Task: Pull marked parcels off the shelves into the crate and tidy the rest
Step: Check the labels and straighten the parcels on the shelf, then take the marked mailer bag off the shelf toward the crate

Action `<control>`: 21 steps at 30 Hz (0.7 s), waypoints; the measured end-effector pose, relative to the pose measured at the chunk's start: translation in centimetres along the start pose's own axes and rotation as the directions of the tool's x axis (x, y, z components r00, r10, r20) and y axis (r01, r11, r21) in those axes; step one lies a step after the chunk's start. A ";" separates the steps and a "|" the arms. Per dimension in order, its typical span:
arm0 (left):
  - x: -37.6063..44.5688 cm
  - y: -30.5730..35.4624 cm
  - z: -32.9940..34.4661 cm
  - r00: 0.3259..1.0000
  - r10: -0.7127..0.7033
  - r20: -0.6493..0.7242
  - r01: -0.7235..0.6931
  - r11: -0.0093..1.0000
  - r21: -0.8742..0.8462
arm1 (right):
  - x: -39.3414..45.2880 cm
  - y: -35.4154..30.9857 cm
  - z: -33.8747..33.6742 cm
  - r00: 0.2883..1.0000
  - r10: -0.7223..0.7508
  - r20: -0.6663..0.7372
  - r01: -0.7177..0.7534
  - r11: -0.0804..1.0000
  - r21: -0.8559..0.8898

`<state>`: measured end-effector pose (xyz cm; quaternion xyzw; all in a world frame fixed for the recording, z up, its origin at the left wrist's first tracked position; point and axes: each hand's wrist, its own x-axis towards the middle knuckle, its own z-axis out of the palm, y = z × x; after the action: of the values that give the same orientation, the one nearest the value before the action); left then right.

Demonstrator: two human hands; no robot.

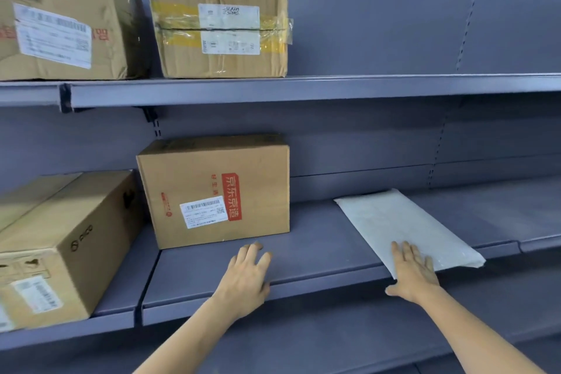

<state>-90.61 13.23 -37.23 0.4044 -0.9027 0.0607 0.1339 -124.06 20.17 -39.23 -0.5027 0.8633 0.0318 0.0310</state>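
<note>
A flat white padded mailer [403,228] lies slanted on the lower shelf [318,240], its near corner at the shelf's front edge. My right hand [414,273] rests flat on that near end, fingers straight. My left hand [247,275] lies with fingers spread on the bare shelf, just in front of a brown box with red print and a white label [217,191]. Neither hand grips anything. No crate is in view.
A larger brown box [60,249] stands at the lower left. On the upper shelf [334,86] stand a dented box with a label [60,24] and a taped box with yellow tape [218,24]. Grey shelf backing [394,24] fills the right.
</note>
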 end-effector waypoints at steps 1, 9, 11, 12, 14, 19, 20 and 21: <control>0.0 0.2 -0.2 1.000 -0.016 0.025 0.016 1.000 -0.001 | 0.3 -0.2 0.1 1.000 0.007 -0.022 -0.008 1.000 -0.025; 0.1 0.6 0.7 0.988 -0.130 0.077 0.131 0.991 -0.002 | 2.4 -0.7 1.4 0.997 -0.071 -0.020 0.063 0.957 -0.282; -0.1 0.6 1.5 0.983 -0.151 0.101 0.150 0.989 0.018 | 2.6 -0.2 1.6 0.990 -0.130 -0.045 0.110 0.943 -0.315; -0.3 0.6 1.9 0.983 -0.151 0.104 0.150 0.988 0.024 | 2.6 0.3 1.6 0.984 -0.168 -0.060 0.141 0.937 -0.319; -0.7 0.5 2.5 0.988 -0.125 0.090 0.124 0.992 0.022 | 2.4 1.5 1.5 0.966 -0.246 -0.082 0.208 0.924 -0.320; -0.2 0.6 3.3 0.988 -0.116 0.103 0.110 0.992 0.067 | 2.1 2.8 1.1 0.922 -0.364 -0.133 0.331 0.918 -0.221; 0.1 0.9 3.2 0.987 -0.120 0.106 0.113 0.991 0.071 | 2.1 2.9 1.2 0.912 -0.380 -0.153 0.348 0.916 -0.198; 0.3 1.1 3.4 0.987 -0.120 0.107 0.114 0.992 0.060 | 2.1 3.0 1.5 0.901 -0.393 -0.184 0.364 0.915 -0.174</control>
<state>-92.27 12.96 -40.40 0.4627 -0.8816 0.0544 0.0763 -127.70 19.95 -40.87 -0.6624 0.7430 0.0291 -0.0911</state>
